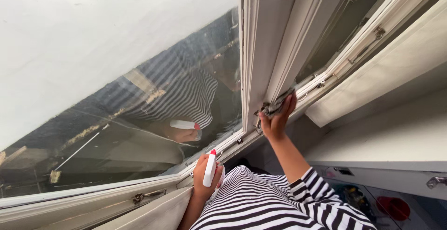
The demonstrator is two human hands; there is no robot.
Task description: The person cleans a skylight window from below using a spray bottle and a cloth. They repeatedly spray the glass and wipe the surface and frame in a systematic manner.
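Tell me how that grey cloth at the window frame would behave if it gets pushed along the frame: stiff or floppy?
Probably floppy: the grey cloth is bunched and creased under the right hand, following the white window frame. It looks thin, so likely light. It would probably drag and fold rather than slide flat, and might catch on the metal hinge beside it.

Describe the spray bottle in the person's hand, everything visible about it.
The spray bottle is white, plastic-looking, with a red nozzle tip at its top. It stands roughly upright, tilted slightly right, gripped around its body by the left hand, which hides its lower part. It sits just below the white window frame, above the striped shirt. Its reflection shows in the glass.
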